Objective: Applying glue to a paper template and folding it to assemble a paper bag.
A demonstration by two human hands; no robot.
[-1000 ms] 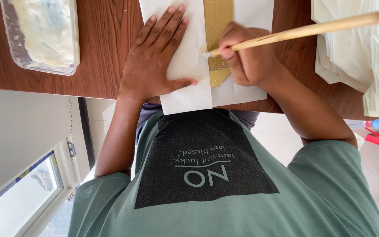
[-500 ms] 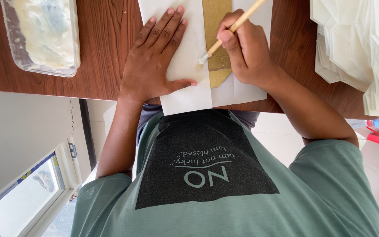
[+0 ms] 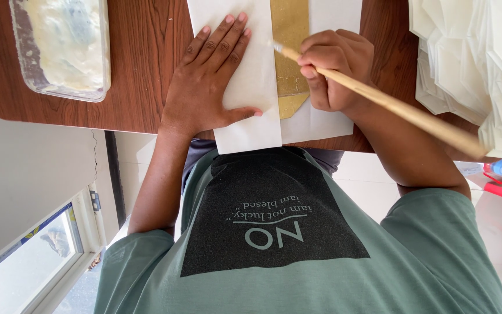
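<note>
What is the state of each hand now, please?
Left hand: open, pressed flat on the white paper.
Right hand: closed, its grip around a wooden brush whose tip is on the gold strip.

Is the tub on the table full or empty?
Nearly full. The clear tub on the brown table holds a pale, creamy paste almost up to its rim, and it has no lid.
</note>
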